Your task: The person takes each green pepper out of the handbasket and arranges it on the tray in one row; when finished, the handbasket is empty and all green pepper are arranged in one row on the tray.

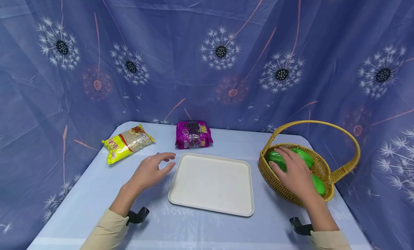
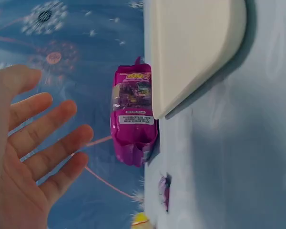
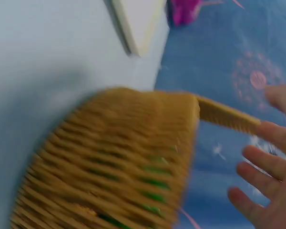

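My right hand is over the wicker basket, palm down with fingers loosely spread. Several glossy green bell peppers lie inside; the fingertips overlap the dark green one at the left in the head view. In the right wrist view the basket's woven side hides most of its contents, and the right fingers are apart, gripping nothing. My left hand hovers at the left edge of the cream tray, thumb and fingers parted. The left wrist view shows its empty palm.
At the back stands a purple snack bag. A yellow and clear food packet lies at the back left. A small purple wrapped piece is on the table near the left hand. The basket's tall handle arches over its right side.
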